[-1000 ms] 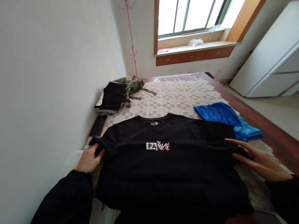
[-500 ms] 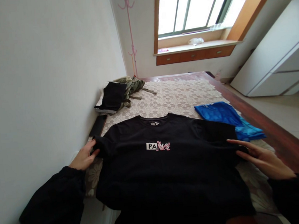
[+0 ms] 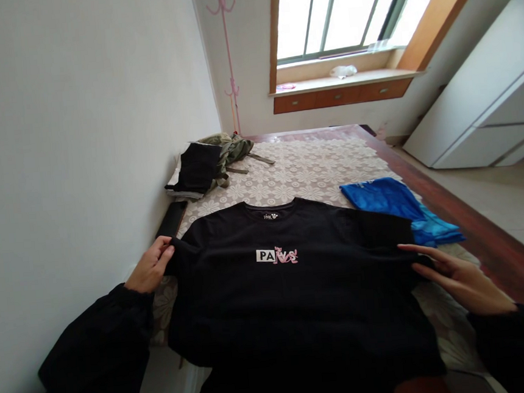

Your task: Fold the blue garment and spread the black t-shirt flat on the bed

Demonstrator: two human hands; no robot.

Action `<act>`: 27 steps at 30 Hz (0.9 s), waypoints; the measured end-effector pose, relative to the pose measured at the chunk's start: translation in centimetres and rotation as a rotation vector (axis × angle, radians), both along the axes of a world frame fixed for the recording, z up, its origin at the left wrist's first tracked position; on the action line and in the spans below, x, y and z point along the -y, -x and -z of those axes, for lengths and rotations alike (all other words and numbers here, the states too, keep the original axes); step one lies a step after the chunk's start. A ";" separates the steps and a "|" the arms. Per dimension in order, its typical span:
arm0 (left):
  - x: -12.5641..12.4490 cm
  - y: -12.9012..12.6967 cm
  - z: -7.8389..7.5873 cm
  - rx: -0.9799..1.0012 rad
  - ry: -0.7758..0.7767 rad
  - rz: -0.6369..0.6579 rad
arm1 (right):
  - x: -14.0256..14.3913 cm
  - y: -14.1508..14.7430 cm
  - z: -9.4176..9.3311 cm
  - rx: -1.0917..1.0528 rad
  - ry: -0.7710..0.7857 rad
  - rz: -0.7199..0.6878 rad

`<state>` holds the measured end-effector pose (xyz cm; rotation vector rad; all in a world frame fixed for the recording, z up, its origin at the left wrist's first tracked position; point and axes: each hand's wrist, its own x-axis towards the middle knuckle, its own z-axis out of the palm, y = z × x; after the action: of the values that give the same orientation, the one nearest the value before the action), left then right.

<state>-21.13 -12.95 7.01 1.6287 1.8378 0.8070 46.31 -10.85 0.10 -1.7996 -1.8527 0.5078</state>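
A black T-shirt with a small white and pink chest print lies spread face up on the bed's floral lace cover. My left hand pinches the end of the shirt's left sleeve near the wall. At the other side, my right hand grips the edge of the right sleeve between thumb and extended fingers. Both my arms wear black sleeves.
A folded blue garment lies just beyond the right sleeve. A black and olive clothes pile sits at the bed's far left. The white wall runs along the left, a dark wooden bed edge on the right, a white cabinet beyond.
My left hand has shifted slightly inward and up along the left sleeve end, tightening its pinch. My right hand has barely moved.
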 end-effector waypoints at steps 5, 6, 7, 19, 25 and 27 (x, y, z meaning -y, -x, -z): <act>3.0 0.6 0.9 0.071 0.111 -0.141 | 0.9 0.6 -0.9 -0.138 0.037 0.019; 3.7 0.6 1.1 0.098 0.120 -0.156 | 1.1 0.8 -1.2 -0.160 0.043 0.046; 4.4 0.5 1.3 0.110 0.109 -0.170 | 1.3 1.0 -1.4 -0.192 0.049 0.080; 6.7 0.6 3.2 -0.271 0.016 -0.166 | 1.2 0.3 -0.6 -0.033 0.029 -0.010; 0.0 -0.3 -0.4 -0.518 -0.049 0.007 | -4.7 3.0 -4.7 0.168 -0.183 -0.082; -4.1 -1.0 -0.5 -0.536 0.016 0.076 | -8.4 5.2 -5.3 0.270 -0.162 -0.154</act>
<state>-20.16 -8.87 7.54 2.0300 2.1025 0.3354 41.16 -2.50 5.43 -1.6926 -2.1583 0.1669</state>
